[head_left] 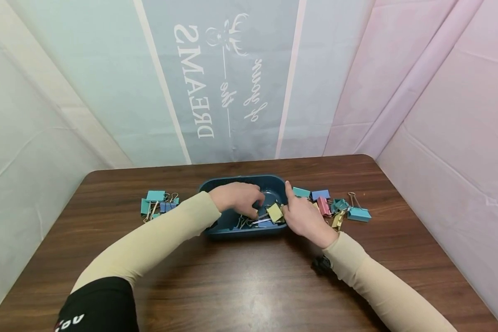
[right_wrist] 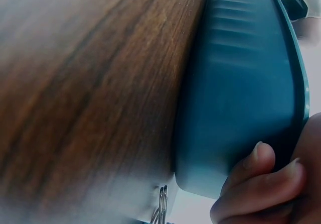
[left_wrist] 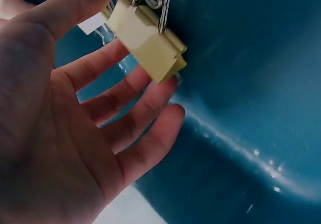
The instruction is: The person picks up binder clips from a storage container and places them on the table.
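My left hand (head_left: pixel 241 197) reaches into a dark blue plastic bin (head_left: pixel 216 186), palm toward its contents. In the left wrist view the loosely bent, spread fingers (left_wrist: pixel 145 158) lie around a yellow binder clip (left_wrist: pixel 145 43), thumb near its wire handles. A firm grip on it does not show. The bin also holds a yellow clip (head_left: pixel 275 212) and blue clips (head_left: pixel 266 224). At the bin's right end my right hand (head_left: pixel 307 216) grips the wall; its index finger points along the rim, while other fingers curl against the outside, as the right wrist view shows.
On the brown wooden table (head_left: pixel 249 286), teal clips (head_left: pixel 155 196) and a blue one lie left of the bin. Right of it are more clips: blue (head_left: pixel 320 194), pink (head_left: pixel 323 206), gold (head_left: pixel 338 220) and teal (head_left: pixel 359 214). A cloth-covered wall (head_left: pixel 232 152) stands behind.
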{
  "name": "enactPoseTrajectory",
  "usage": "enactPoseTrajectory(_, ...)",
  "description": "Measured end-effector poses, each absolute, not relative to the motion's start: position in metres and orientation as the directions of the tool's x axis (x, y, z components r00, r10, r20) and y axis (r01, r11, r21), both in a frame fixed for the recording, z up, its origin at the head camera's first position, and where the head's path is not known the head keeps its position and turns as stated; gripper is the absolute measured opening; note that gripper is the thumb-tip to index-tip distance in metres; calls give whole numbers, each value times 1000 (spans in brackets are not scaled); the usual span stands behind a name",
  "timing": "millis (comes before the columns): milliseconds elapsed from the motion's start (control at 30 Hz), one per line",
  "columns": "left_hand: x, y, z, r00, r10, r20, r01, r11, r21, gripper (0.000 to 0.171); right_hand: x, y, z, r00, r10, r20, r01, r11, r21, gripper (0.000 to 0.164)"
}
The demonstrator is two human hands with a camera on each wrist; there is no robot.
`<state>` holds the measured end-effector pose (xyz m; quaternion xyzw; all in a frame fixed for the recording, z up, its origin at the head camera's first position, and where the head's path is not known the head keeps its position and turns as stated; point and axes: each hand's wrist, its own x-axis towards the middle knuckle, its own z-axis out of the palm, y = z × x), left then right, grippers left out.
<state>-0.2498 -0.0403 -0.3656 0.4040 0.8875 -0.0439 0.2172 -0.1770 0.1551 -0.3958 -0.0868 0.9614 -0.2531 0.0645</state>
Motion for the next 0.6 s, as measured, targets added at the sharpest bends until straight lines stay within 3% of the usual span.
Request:
enactPoseTrajectory(400,-249,-36,-371,-551,725,-413,741,653,159,5,-177,155,-396,-975,-210,-65,-149,848,-508,71)
enactPoseTrajectory(600,-252,-39,-364,-541,761,-357,751,629,203,9,-177,156,-396,-976,-208,-61,-151,852,-501,71)
